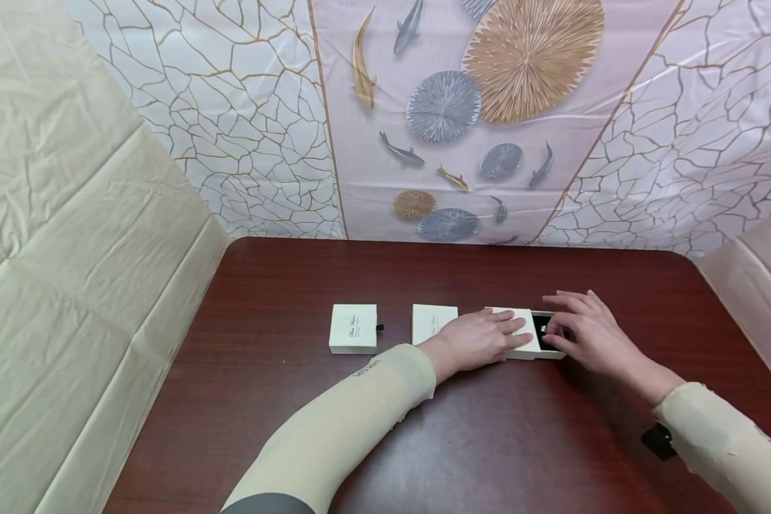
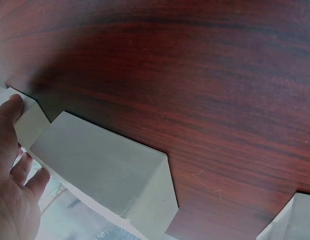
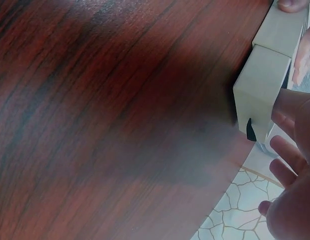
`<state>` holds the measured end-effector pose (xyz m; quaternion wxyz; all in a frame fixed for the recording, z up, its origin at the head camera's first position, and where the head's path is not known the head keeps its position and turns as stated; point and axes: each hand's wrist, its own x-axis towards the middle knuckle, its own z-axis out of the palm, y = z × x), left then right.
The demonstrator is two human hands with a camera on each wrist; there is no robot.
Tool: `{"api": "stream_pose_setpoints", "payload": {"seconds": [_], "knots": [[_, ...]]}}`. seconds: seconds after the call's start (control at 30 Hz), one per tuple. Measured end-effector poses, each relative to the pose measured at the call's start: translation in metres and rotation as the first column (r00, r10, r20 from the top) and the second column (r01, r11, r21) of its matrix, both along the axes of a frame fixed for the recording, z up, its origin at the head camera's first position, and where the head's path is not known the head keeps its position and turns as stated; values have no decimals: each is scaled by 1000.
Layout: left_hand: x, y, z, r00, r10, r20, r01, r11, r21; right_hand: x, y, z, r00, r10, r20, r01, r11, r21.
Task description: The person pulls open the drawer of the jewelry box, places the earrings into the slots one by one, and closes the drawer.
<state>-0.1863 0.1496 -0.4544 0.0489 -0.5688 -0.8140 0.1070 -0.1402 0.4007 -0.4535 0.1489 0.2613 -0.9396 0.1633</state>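
Observation:
A white jewelry box [image 1: 519, 344] lies on the table with its drawer [image 1: 557, 355] slid partly out to the right. Black lining and a small shiny piece of jewelry [image 1: 543, 328] show inside the drawer. My left hand [image 1: 478, 339] holds the box's outer sleeve, fingers across the top and thumb [image 2: 13, 107] against the near side. At the drawer, my right hand [image 1: 587, 332] dips its thumb and index finger in beside the jewelry; whether they pinch it is unclear. The other right fingers stay raised. A black pull tab [image 3: 251, 130] sticks out of the drawer's end.
Left of the held box sits a second white box [image 1: 433, 321], partly behind my left hand and wrist. A third white box [image 1: 353, 330] with a black tab stands farther left. All are on a dark red wooden table [image 1: 462, 442], with patterned cloth [image 1: 263, 121] hanging behind.

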Motion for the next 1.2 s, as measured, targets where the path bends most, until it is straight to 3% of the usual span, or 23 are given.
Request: {"api": "stream_pose_setpoints", "payload": {"seconds": [0.23,0.57,0.87,1.2], "knots": [[0,0,-1,1000,-5,4,5,1000,6,2,-1,3,1000,7,-14,-7,1000,30],[1,0,-2,1000,-1,1,1,1000,1,5,6,21,994,72,-88,-64,994,93],[0,-1,-2,1000,8,5,-8,1000,1,10,22,26,998,2,-63,1,999,49],[0,1,-2,1000,1,-1,-1,1000,10,10,32,18,999,-54,10,54,998,-29]]}}
